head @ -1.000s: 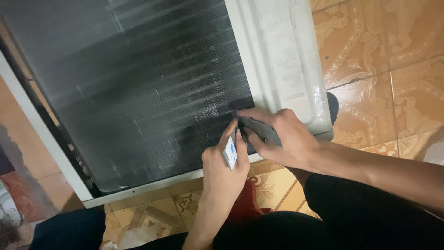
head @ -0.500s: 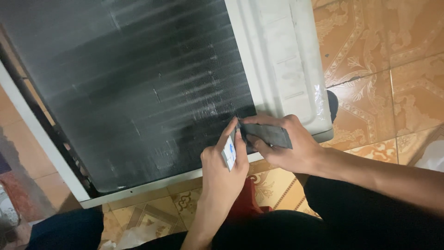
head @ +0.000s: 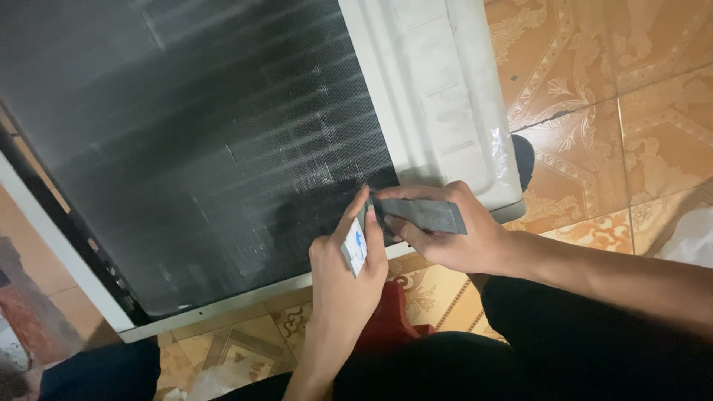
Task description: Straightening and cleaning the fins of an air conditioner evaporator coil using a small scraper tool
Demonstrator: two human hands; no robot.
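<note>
A large dark finned coil panel [head: 208, 148] in a white casing [head: 438, 96] lies tilted on the tiled floor. My left hand [head: 342, 278] grips a small white card-like piece with a blue mark [head: 356, 249], held against the panel's lower right corner. My right hand [head: 453, 234] pinches a flat dark grey strip [head: 423, 214] that points left into the same corner. The two hands touch at the fingertips near the fins.
Orange patterned floor tiles [head: 616, 111] lie to the right and below. A red object [head: 390, 319] sits under my wrists. My dark trouser legs [head: 564, 349] fill the bottom. Something white [head: 691, 238] shows at the right edge.
My right hand with the grey strip has slid slightly right and down along the panel's edge. The left hand has stayed almost in place.
</note>
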